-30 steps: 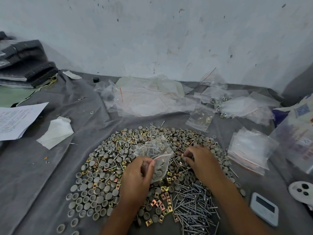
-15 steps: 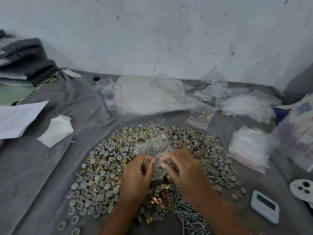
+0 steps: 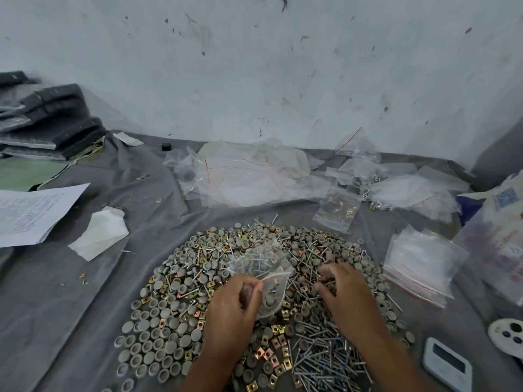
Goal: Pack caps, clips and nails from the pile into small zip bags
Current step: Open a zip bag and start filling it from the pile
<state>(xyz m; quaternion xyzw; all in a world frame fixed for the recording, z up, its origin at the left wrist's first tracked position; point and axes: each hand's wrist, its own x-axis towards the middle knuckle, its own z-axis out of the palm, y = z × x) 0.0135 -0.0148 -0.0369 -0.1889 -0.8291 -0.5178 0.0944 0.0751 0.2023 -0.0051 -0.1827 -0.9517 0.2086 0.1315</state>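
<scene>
Half a second ago my right hand was up at the little zip bag, right by my left hand. Now it has moved away to the right and is down on the pile. My left hand has stayed where it was and still has the bag.

My left hand is curled, thumb and fingers pinching the bag near its mouth. The bag sticks up and away from my hand, puffed open. My right hand lies palm down, fingers bent, with the tips in among the caps and nails. I cannot tell if it has picked anything up.

Inside the bag I see some nails and a few grey caps. The pile is under both hands: grey caps mostly to the left of my left hand, gold clips between my wrists, and loose nails near my right arm.

To the right of my right hand is a stack of flat empty bags. Past my hands, by the wall, lie more clear bags, and one small bag with gold bits inside. It all lies on a grey cloth.
</scene>
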